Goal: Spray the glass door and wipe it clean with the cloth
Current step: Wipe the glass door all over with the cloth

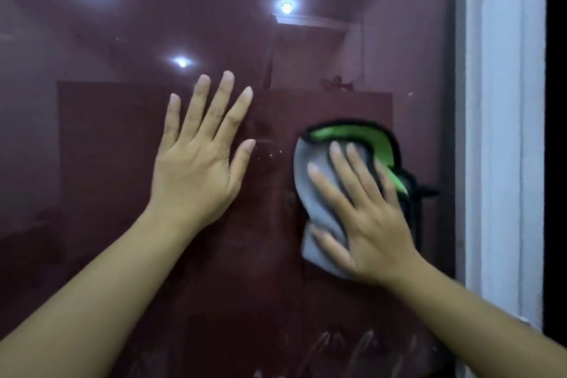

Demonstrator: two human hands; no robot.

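Against the dark glass door (122,163), the right hand (368,224) presses a grey and green cloth (319,199) flat, fingers straight over it, so the grip is a flat press, not a clasp. The cloth lies under the palm, near the white frame (503,132). The left hand (196,159) rests open on the glass beside it, holding nothing.

The glass door (122,193) stands upright and fills nearly the whole view, a dark reddish pane that mirrors three round ceiling lights (286,7) and the dim shapes of a room. A white frame (503,132) borders it along the right edge. Directly on the glass, the left hand (196,169) lies flat with its fingers (214,107) straight and spread. Just to its right, apart from it, a grey cloth (310,193) with a green, black-edged side is pressed against the pane under the flat right hand (368,224).
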